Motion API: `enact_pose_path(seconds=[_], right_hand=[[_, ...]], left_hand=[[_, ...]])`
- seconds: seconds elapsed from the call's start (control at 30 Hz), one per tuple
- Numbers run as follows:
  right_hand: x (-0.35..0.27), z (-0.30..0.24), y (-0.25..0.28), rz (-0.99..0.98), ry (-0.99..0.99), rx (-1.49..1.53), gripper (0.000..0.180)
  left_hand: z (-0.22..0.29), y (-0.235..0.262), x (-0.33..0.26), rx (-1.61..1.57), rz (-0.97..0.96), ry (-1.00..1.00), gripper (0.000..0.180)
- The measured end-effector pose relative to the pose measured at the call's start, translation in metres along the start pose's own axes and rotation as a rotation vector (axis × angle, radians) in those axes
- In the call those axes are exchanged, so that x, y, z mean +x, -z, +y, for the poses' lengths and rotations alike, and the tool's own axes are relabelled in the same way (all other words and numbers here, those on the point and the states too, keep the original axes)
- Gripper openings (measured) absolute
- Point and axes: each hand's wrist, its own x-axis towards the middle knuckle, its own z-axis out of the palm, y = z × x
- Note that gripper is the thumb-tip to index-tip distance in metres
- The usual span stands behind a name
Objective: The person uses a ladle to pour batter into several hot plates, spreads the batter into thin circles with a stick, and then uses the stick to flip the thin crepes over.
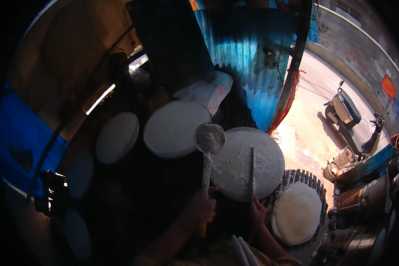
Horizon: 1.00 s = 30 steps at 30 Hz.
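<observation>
My left hand (203, 210) is closed round the handle of a ladle (209, 138). Its round bowl is coated with pale batter and hangs by the left edge of a round griddle plate (228, 170). Streaks and ridges of white batter cover that plate. In my right hand (259, 213) is a long, thin flat spatula (253, 166), its blade lying over the plate and pointing away from me. To the right of this hand, a round pile of thin white pancakes (298, 213) rests on a slatted round rack (324, 197).
More round plates, including a large pale one (177, 128) and a smaller one (117, 137), curve away to the left in shadow. Behind them lies a whitish sack (213, 91). Blue corrugated sheeting (252, 66) stands beyond. Buckets (344, 156) and a parked scooter (346, 111) are outside right.
</observation>
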Motion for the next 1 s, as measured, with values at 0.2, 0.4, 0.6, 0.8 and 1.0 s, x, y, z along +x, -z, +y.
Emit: enact_pose_path(seconds=[0.2, 0.4, 0.6, 0.8, 1.0], right_hand=[[-0.036, 0.016, -0.017, -0.313, 0.357, -0.784, 0.034], [0.022, -0.021, 0.076, 0.202, 0.586, -1.134, 0.025], [0.015, 0.012, -0.003, 0.201, 0.202, 0.101, 0.029], [-0.052, 0.006, -0.137, -0.209, -0.069, 0.404, 0.028], [-0.052, -0.030, -0.246, -0.276, -0.013, 0.177, 0.030]], left_hand=[[-0.007, 0.055, -0.046, -0.678, -0.093, 0.060, 0.038], [-0.028, 0.083, -0.132, -0.258, 0.355, -0.097, 0.037], [-0.022, 0.149, -0.185, -0.768, 0.118, -0.127, 0.036], [0.036, 0.170, -0.244, -0.627, 0.216, -0.397, 0.041], [0.096, 0.135, -0.284, 0.159, 0.803, -0.432, 0.045]])
